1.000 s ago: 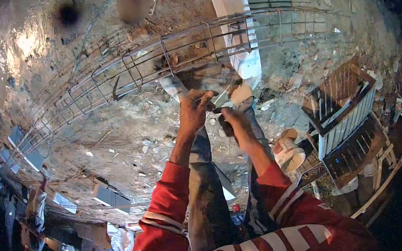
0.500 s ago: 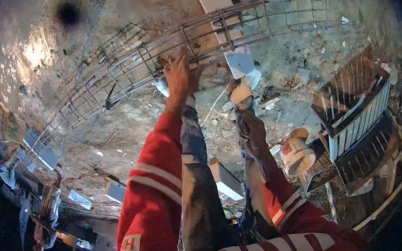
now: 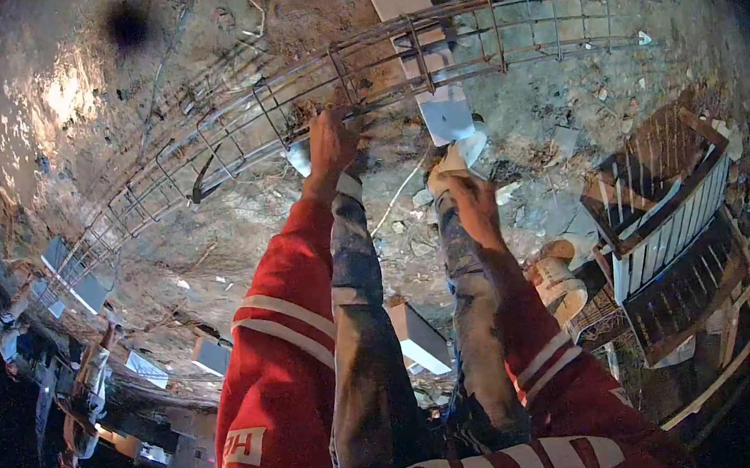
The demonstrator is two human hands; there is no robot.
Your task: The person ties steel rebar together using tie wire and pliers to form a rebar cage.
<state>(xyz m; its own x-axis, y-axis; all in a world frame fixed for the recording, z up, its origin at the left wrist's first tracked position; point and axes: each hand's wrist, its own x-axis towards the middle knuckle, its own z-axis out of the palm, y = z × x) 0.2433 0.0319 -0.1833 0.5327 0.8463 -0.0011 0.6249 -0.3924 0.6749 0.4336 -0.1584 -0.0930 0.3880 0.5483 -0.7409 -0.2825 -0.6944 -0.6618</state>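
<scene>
A long rebar cage (image 3: 500, 30), made of thin bars with square stirrups, lies in an arc across the ground in front of my feet. My left hand (image 3: 331, 146) is closed on its near bar beside a stirrup, just ahead of my left shoe (image 3: 299, 159). My right hand (image 3: 477, 206) is low over my right shin and shoe (image 3: 458, 164), apart from the cage. Its fingers are curled, and what they hold, if anything, is hidden. A pale board (image 3: 447, 115) runs under the cage, its near end at my right shoe.
To the right are a dirty bucket (image 3: 559, 292) and a slatted wooden piece (image 3: 669, 219). A pale block (image 3: 419, 335) lies between my legs. Another block (image 3: 74, 273) is under the cage's left end. People (image 3: 87, 382) are at the far left. Rubble dots the ground.
My left hand's fingers have closed down onto the bar, and the cage has shifted slightly. My right hand has moved forward from my shin toward my right shoe.
</scene>
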